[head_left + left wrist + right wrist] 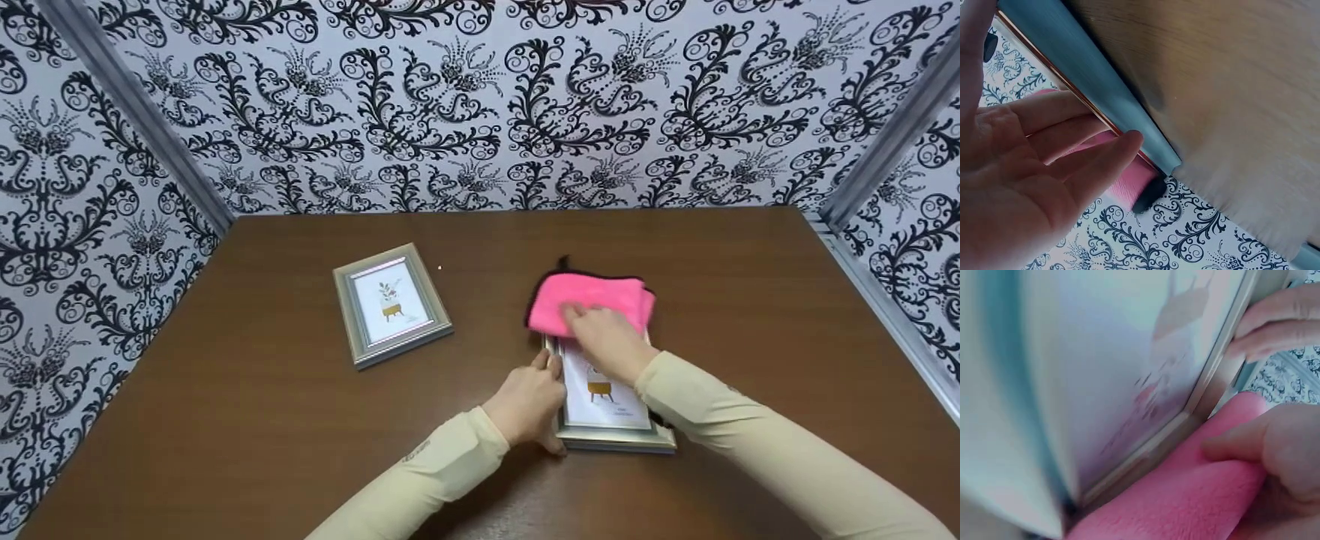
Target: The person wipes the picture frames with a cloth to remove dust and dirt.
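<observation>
A pink cloth (592,296) with dark edging lies folded over the far end of a picture frame (616,433) on the right half of the table. My right hand (609,341) holds this cloth, its thumb pressed on the pink pile in the right wrist view. Against the left side of the same frame rests my left hand (529,401), fingers (1100,169) fairly straight along the rim in the left wrist view. The cloth and right hand cover part of the frame's picture, which shows a yellow-brown pot on legs.
A second picture frame (394,306), with a plant in a similar pot, lies face up and slightly turned on the left of the brown table (247,390). Black-and-white patterned walls (465,97) with grey corner strips enclose the table's back and sides.
</observation>
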### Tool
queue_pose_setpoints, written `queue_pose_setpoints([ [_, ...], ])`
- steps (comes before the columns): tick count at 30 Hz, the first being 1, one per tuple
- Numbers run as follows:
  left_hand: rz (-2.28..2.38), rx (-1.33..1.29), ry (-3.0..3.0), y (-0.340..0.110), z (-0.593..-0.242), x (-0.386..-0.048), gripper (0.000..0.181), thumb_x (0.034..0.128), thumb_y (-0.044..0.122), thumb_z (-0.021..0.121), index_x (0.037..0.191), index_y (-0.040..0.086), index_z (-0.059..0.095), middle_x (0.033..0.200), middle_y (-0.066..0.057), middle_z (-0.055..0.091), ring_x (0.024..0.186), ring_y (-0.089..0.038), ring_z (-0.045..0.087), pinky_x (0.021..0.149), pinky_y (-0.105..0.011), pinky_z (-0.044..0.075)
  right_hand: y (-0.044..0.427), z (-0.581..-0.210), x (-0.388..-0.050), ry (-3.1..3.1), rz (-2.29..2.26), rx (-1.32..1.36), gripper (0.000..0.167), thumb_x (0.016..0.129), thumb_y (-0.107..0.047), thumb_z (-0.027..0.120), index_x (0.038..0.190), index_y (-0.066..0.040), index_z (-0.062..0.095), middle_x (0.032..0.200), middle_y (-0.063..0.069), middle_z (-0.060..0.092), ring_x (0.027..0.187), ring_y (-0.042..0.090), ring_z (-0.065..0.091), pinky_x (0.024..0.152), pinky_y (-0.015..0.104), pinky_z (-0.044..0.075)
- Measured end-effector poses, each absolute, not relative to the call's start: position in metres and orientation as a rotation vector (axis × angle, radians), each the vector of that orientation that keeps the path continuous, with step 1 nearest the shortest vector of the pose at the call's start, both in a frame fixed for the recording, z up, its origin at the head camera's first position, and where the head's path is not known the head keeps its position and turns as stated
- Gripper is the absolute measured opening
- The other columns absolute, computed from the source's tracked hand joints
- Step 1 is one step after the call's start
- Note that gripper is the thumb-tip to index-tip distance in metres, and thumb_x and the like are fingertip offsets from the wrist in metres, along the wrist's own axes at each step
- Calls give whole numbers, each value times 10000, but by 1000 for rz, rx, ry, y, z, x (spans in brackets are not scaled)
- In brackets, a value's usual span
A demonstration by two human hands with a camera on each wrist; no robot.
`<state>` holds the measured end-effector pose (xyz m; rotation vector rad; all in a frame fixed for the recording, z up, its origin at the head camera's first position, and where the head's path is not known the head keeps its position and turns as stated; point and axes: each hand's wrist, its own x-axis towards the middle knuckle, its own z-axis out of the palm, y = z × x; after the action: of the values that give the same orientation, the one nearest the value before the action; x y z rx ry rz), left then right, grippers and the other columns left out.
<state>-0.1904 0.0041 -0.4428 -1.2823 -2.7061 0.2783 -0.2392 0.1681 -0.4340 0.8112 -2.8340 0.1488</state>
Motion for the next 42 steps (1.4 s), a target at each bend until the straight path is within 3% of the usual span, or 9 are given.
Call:
queue_pose_setpoints([
  [5, 277, -1300, -2711, 5, -443, -190, 672, 535, 666, 820, 912, 113, 753, 1164, -107, 612, 1051, -254, 573, 741, -304, 547, 164, -434, -237, -2881, 319, 962, 446, 878, 36, 592, 1317, 59, 519, 1241, 256, 586, 1100, 408, 581, 943, 489, 458],
  [11, 343, -1286, -2762, 3, -440, -186, 926, 591, 665, 793, 1223, 8, 636, 1300, -129, 569, 1184, -295, 533, 884, -331, 500, 171, -427, -237, -2993, 396, 986, 414, 971, -27, 501, 1384, -5, 491, 1309, 221, 557, 1214, 360, 521, 1021, 484, 390],
  [14, 429, -1277, -2692, 1, -439, -179, 858, 627, 670, 769, 1208, 48, 659, 1286, -120, 587, 1187, -285, 541, 885, -324, 493, 170, -423, -239, -3068, 397, 964, 430, 989, -60, 481, 1418, -35, 462, 1366, 200, 516, 1266, 346, 475, 1049, 487, 355],
  [16, 489, -1282, -2594, 0, -439, -172, 743, 676, 639, 752, 1165, 84, 691, 1241, -111, 619, 1159, -270, 564, 873, -311, 494, 169, -422, -239, -3078, 377, 962, 431, 990, -59, 478, 1421, -38, 460, 1374, 200, 509, 1272, 346, 468, 1052, 487, 352],
  [20, 491, -1289, -2393, -6, -446, -159, 396, 821, 422, 694, 1070, 116, 735, 1131, -91, 670, 1077, -233, 614, 828, -269, 515, 169, -423, -240, -3077, 329, 985, 440, 982, -29, 481, 1421, -34, 459, 1373, 203, 508, 1268, 347, 472, 1049, 483, 358],
  [23, 439, -1283, -2333, -10, -452, -155, 273, 882, 265, 630, 1077, 103, 732, 1123, -82, 666, 1076, -214, 622, 815, -248, 527, 171, -424, -240, -3078, 313, 993, 440, 984, -29, 480, 1423, -45, 460, 1371, 203, 510, 1266, 348, 474, 1043, 493, 361],
  [33, 444, -1302, -2266, -13, -456, -160, 256, 929, 197, 561, 1102, 97, 720, 1102, -69, 663, 1047, -185, 639, 783, -216, 529, 199, -440, -238, -2821, 18, 1170, 478, 923, 25, 564, 1393, -25, 491, 1360, 185, 528, 1228, 357, 508, 989, 510, 414],
  [38, 434, -1313, -2244, -13, -455, -161, 239, 920, 182, 571, 1075, 93, 729, 1075, -72, 670, 1013, -183, 653, 735, -216, 540, 220, -439, -229, -2777, -232, 1066, 464, 898, -8, 619, 1354, -63, 548, 1312, 151, 576, 1188, 343, 543, 920, 522, 458],
  [42, 441, -1314, -2247, -13, -453, -162, 215, 906, 187, 600, 1045, 98, 737, 1058, -70, 677, 992, -171, 659, 702, -211, 543, 227, -438, -216, -2793, -261, 884, 415, 869, 40, 628, 1278, -18, 590, 1222, 203, 613, 1094, 388, 583, 800, 531, 505],
])
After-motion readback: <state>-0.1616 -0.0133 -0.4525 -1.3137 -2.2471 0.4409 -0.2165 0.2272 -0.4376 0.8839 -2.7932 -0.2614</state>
